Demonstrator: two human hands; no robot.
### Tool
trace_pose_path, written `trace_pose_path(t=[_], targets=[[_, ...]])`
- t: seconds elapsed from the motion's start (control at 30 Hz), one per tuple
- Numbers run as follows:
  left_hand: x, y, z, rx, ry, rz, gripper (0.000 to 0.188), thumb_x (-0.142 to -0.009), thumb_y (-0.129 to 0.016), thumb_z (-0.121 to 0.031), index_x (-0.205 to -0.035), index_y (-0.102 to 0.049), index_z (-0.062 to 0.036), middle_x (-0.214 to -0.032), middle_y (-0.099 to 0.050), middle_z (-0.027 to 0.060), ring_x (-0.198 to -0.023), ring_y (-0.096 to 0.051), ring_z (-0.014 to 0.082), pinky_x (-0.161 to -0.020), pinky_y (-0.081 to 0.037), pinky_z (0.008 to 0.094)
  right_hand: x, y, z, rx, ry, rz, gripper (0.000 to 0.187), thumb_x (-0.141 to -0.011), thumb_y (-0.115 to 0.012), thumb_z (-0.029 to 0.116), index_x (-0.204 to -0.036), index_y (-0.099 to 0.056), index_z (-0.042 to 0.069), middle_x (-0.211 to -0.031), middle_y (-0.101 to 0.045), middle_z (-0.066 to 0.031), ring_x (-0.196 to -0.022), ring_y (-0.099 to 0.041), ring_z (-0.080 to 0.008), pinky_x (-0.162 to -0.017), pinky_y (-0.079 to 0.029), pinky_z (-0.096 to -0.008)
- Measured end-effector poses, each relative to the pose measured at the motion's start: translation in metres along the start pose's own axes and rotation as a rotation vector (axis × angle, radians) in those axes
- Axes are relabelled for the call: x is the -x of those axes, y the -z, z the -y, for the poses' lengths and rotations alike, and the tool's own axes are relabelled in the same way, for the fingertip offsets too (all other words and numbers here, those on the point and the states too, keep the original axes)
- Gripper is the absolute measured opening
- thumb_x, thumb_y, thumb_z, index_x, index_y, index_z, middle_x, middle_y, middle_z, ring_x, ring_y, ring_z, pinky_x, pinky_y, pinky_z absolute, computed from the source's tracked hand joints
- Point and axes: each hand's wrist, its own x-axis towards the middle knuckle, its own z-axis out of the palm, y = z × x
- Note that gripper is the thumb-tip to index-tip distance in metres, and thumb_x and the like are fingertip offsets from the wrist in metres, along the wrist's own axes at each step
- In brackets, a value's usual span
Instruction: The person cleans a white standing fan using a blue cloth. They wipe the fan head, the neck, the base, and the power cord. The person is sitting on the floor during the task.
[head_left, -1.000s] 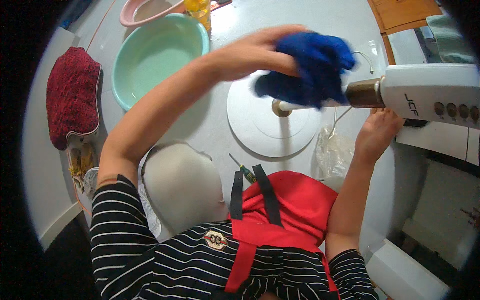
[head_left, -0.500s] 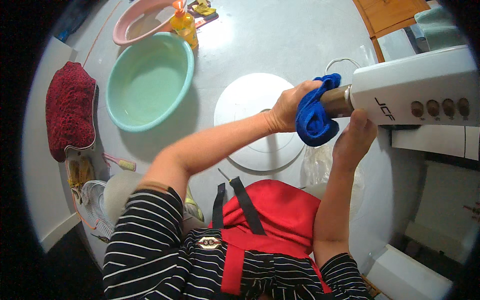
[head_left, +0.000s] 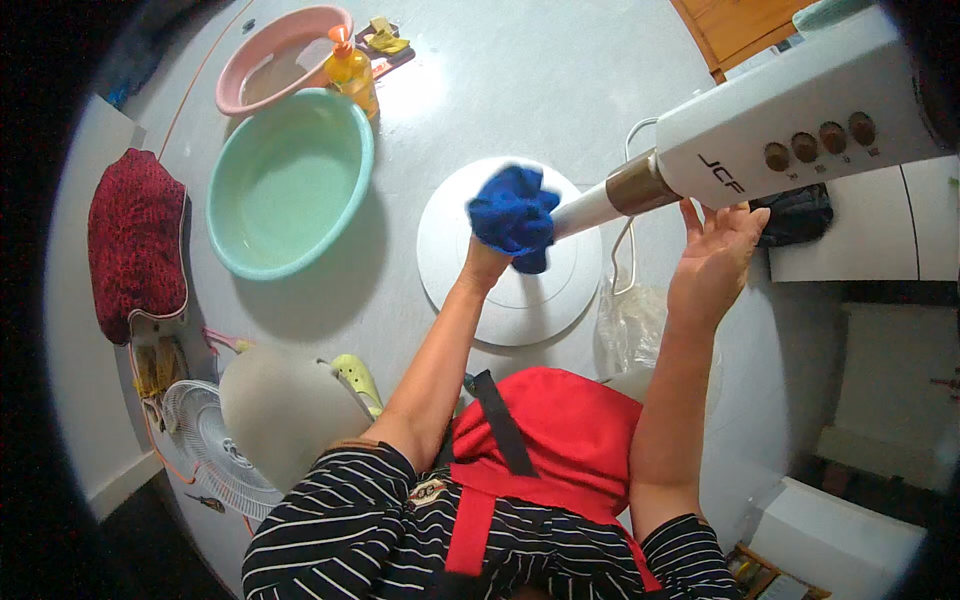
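Note:
My left hand [head_left: 486,260] is closed round a bunched blue cloth [head_left: 512,215], which is wrapped against the white pole [head_left: 585,211] of a standing fan; the cloth hides most of its fingers. Above the pole come a brownish metal collar [head_left: 640,184] and the fan's white control housing [head_left: 720,140], with a row of round brown knobs. At the housing's lower edge is my right hand [head_left: 708,275], its fingers spread and their tips touching the edge. The round white base [head_left: 450,255] stands on the floor below the cloth.
Left of the base are a green basin [head_left: 222,215], a pink basin [head_left: 232,75] and a yellow pump bottle [head_left: 350,75]. A fan grille [head_left: 200,420] lies at lower left by a pale stool [head_left: 290,400]. A clear plastic bag [head_left: 632,330] and a white cord [head_left: 630,250] lie near the base.
My left hand has slid the blue cloth from the collar down the pole, to the left. My right hand's fingers have spread at the housing's edge. The view has shifted a little.

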Motion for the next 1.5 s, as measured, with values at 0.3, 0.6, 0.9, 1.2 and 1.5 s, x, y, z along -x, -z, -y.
trace_pose_path(t=[0.3,0.6,0.9,1.2,1.5], targets=[[-0.063,-0.082,-0.114,-0.329,-0.566,-0.112,0.081,-0.067,-0.075,-0.018,-0.132,-0.026,-0.0091,-0.109,-0.055,0.0216,-0.095,-0.06,0.0354,-0.078,-0.051,0.04,0.007,0.01,-0.022,-0.179,-0.132,0.186,0.04,-0.091,-0.05,0.025,-0.122,-0.046,-0.001,-0.116,-0.054,-0.0085,-0.107,-0.053,-0.0171,-0.093,-0.041,-0.0301],[-0.075,-0.062,-0.11,0.368,-0.082,0.221,0.065,-0.06,-0.082,-0.023,-0.116,-0.052,-0.0067,-0.11,-0.058,0.0098,-0.105,-0.054,0.0198,-0.096,-0.041,0.0329,0.011,-0.003,-0.026,-0.006,-0.277,0.206,0.038,-0.093,-0.048,0.021,-0.125,-0.04,0.002,-0.114,-0.055,-0.0092,-0.097,-0.056,-0.0132,-0.082,-0.047,-0.0263],[-0.111,-0.043,-0.072,0.195,-0.393,0.425,0.054,-0.065,-0.08,-0.021,-0.114,-0.057,-0.0127,-0.11,-0.06,0.0102,-0.103,-0.056,0.0247,-0.094,-0.044,0.0398,0.007,-0.008,-0.019,0.097,-0.324,0.097,0.025,-0.089,-0.048,0.014,-0.111,-0.048,0.001,-0.103,-0.056,-0.0114,-0.09,-0.058,-0.0174,-0.079,-0.049,-0.0288],[-0.081,-0.035,-0.033,0.139,0.461,-0.077,0.029,-0.077,-0.066,-0.014,-0.103,-0.061,-0.0027,-0.094,-0.063,0.0099,-0.082,-0.061,0.0198,-0.074,-0.049,0.0328,-0.004,0.024,-0.033,0.621,-0.246,0.429,0.027,-0.089,-0.05,0.02,-0.105,-0.055,0.0,-0.092,-0.062,-0.0093,-0.082,-0.061,-0.0176,-0.07,-0.049,-0.0269],[-0.016,0.043,-0.107,-0.047,0.201,0.352,0.081,-0.052,-0.083,-0.02,-0.123,-0.047,-0.0033,-0.123,-0.049,0.0129,-0.115,-0.047,0.0239,-0.099,-0.036,0.0325,0.001,0.038,0.024,0.375,-0.428,0.729,0.024,-0.078,-0.059,0.003,-0.102,-0.057,0.001,-0.086,-0.064,-0.0117,-0.073,-0.063,-0.0166,-0.066,-0.051,-0.0264]])
